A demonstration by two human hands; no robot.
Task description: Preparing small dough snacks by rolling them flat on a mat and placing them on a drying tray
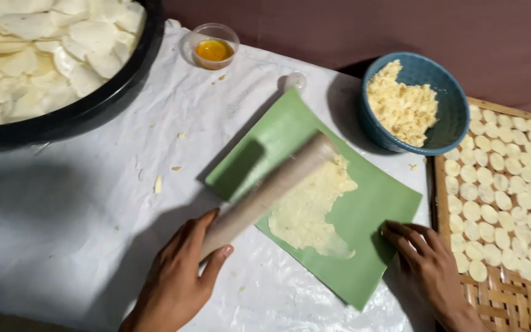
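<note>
left hand [176, 280] fingers wrapped round the rolling pin [268, 192] (blurry) over dough [311, 206]; right hand [425, 264] fingers spread, pinning the green sheet [370, 209] near the table's right edge.

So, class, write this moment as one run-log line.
left hand: grips rolling pin | pin: on flattened dough | right hand: presses green sheet | blue bowl: beside

- The rolling pin [268, 193] in my left hand [176, 283] is smeared by motion blur; its far end fades over the dough [314, 212].
- My left wrist runs off the bottom edge; so does my right hand [428, 270].
- The black basin [93, 107] of pale slices is cropped at top and left.
- The woven tray [493, 301] is cut off at the right and bottom.
</note>
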